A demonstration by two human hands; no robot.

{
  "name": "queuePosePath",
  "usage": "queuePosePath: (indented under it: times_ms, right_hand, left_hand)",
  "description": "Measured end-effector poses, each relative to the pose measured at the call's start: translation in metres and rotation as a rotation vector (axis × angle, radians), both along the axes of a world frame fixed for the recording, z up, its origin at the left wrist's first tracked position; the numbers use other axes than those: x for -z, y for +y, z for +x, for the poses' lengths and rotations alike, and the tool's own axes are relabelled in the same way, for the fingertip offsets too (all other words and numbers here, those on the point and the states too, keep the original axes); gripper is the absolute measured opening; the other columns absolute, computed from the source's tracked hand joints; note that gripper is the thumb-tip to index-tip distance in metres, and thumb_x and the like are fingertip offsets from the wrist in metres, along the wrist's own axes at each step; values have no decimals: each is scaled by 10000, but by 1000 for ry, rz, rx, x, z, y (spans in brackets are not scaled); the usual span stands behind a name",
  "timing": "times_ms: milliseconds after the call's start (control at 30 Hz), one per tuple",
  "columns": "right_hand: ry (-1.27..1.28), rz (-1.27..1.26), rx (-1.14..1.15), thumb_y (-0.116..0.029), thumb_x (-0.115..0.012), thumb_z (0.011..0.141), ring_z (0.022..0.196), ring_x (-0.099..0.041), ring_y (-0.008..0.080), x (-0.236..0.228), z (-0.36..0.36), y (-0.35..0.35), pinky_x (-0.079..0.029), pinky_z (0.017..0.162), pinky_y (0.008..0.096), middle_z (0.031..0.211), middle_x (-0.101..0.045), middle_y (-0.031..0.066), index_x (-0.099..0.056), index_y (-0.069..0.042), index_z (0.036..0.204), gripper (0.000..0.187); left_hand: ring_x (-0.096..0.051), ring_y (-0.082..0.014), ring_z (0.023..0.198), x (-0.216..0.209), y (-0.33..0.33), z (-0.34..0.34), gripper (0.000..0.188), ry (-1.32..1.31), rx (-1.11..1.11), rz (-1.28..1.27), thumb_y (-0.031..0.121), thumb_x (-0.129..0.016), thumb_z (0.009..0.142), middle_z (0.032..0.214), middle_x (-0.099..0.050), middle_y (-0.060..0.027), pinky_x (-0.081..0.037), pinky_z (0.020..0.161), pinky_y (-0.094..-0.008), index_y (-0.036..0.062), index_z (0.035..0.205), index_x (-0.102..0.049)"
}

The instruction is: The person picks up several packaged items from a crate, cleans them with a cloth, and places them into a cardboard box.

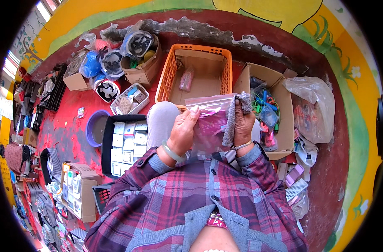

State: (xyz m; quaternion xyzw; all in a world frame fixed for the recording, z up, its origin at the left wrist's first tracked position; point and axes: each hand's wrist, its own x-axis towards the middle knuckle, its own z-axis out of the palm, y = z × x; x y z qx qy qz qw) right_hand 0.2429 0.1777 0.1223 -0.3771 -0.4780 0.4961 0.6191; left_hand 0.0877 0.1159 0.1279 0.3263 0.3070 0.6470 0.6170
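Observation:
My left hand pinches the upper left edge of a clear zip bag between thumb and fingers. Something flat and pink-magenta shows through the plastic; its kind I cannot make out. My right hand is closed around a grey cloth at the bag's right edge. The cloth hangs down along that side and also sticks out above the fingers. Whether the right fingers grip the plastic too is hidden. Both hands are over my lap, in front of an orange plastic basket lined with cardboard.
A pink packet lies in the basket. To its right stand a cardboard box of colourful cords and a large plastic sack. On the left are a black crate of small white boxes, a purple basin and a white basket.

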Motion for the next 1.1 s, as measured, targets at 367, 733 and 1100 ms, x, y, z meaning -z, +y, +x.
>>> queuePosePath:
  times_ms: [367,733,1100]
  right_hand:
    - [-41,-9,122,-333,-666,858,731,-519,66,13,15,12,-443,610,234,849,-591,-30,-636,-11,987,348]
    - [362,61,-357,-482,-512,905,1085,-496,178,-16,83,51,-390,974,314,1199,-511,59,-435,-77,1284,561]
    - [-745,327,-257,-478,-640,810,718,-629,348,-41,-11,-8,-495,613,386,775,-637,156,-620,-62,940,436]
  left_hand:
    - [-559,-116,931,-7,-3,-4,342,201,-71,66,238,-406,994,1025,-621,-71,-442,841,-246,-36,1109,-575]
    - [-546,-66,777,-27,10,-58,290,644,28,30,220,-458,978,862,-626,-18,-468,690,-236,-22,996,-618]
    - [-611,-243,895,-37,16,-23,227,925,335,257,173,-514,910,932,-643,-132,-474,783,-341,11,1056,-578]
